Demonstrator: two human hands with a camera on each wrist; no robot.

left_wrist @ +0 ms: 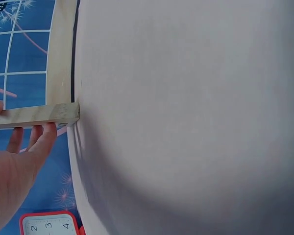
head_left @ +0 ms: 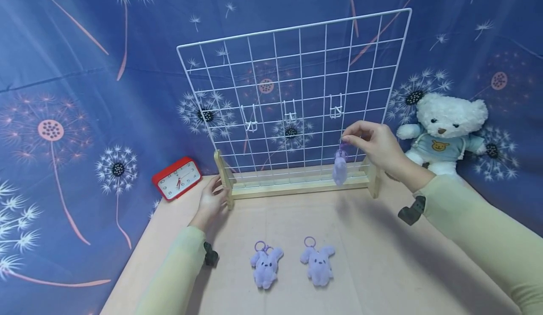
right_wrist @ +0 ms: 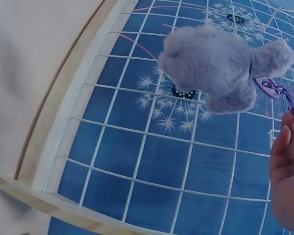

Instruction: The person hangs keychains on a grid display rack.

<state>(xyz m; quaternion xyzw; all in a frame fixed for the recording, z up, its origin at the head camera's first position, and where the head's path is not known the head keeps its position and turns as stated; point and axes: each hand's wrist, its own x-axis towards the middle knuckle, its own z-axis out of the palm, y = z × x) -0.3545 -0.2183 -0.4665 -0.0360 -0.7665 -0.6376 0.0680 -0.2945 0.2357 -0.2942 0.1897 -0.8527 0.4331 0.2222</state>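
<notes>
A purple plush keychain [head_left: 340,168] dangles in front of the white wire grid rack [head_left: 300,65], toward its right side. My right hand [head_left: 373,145] pinches the keychain's purple ring and clasp [right_wrist: 277,90] between thumb and fingers. The left hand [head_left: 210,201] grips the wooden foot [left_wrist: 36,115] at the rack's left end, thumb on one side and fingers on the other. Three white hooks hang on the grid: a left hook [head_left: 251,125], a middle hook [head_left: 290,116] and a right hook [head_left: 336,111], just above the right hand.
Two more purple plush keychains, a left one [head_left: 266,267] and a right one [head_left: 319,265], lie face up on the table [head_left: 288,220] in front of the rack. A red clock [head_left: 178,179] stands left of the rack. At the right sits a white teddy bear [head_left: 449,131].
</notes>
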